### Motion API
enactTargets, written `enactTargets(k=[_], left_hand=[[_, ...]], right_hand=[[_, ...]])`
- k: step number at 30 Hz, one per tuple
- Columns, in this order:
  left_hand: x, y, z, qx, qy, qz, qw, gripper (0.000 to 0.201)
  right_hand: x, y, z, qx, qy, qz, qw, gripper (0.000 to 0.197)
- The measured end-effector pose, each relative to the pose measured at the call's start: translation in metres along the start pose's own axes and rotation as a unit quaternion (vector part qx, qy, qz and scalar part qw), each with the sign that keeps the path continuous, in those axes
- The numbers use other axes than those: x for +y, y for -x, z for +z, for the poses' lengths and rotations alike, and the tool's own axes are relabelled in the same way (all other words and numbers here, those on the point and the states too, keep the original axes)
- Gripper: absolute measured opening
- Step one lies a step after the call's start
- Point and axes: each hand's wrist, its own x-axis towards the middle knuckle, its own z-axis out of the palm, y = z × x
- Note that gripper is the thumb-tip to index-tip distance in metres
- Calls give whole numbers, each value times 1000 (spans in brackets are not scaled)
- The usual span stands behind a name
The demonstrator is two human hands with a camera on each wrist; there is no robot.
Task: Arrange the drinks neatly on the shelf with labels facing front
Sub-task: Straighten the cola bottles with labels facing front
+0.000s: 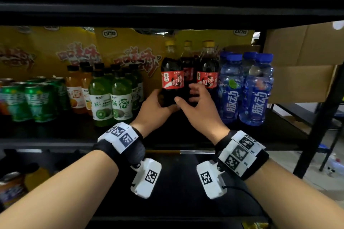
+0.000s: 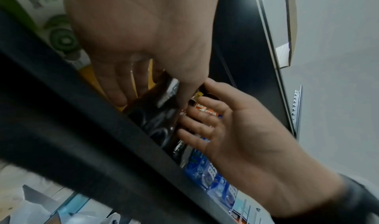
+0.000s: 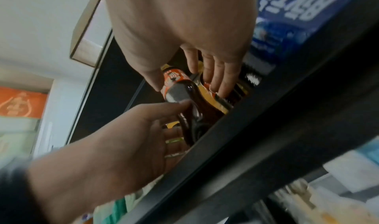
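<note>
Three cola bottles with red labels and yellow caps stand mid-shelf. My left hand (image 1: 156,105) grips the lower body of the front left cola bottle (image 1: 172,80), whose label faces front. In the left wrist view the fingers and thumb of that left hand (image 2: 156,88) wrap the dark bottle (image 2: 151,118). My right hand (image 1: 195,96) reaches in beside it, its fingers loosely spread toward the front right cola bottle (image 1: 207,78) and its thumb near the left one. In the right wrist view the right hand's fingers (image 3: 217,76) lie straight by a red label, and the left cola bottle (image 3: 180,92) shows below.
Blue bottles (image 1: 256,95) crowd the right of the black shelf (image 1: 176,135). Green kiwi bottles (image 1: 121,98), orange bottles (image 1: 75,91) and green cans (image 1: 39,100) stand left. Yellow cartons (image 1: 46,50) line the back. The upper shelf beam (image 1: 167,11) hangs low; a cardboard box (image 1: 301,65) sits right.
</note>
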Motion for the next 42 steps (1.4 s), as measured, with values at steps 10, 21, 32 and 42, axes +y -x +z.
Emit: enactTargets(k=[10, 21, 32, 42], left_hand=[[-4, 37, -25, -47, 170, -25, 984, 57], [-11, 37, -28, -75, 265, -75, 959, 49], [2, 36, -31, -75, 313, -142, 936, 25], [5, 35, -33, -61, 312, -99, 943, 38]], right_hand=[[-10, -7, 37, -19, -286, 75, 955, 35], [-7, -15, 39, -43, -240, 81, 966, 73], [-13, -16, 35, -96, -243, 81, 962, 32], [-27, -27, 30, -46, -246, 56, 967, 36]])
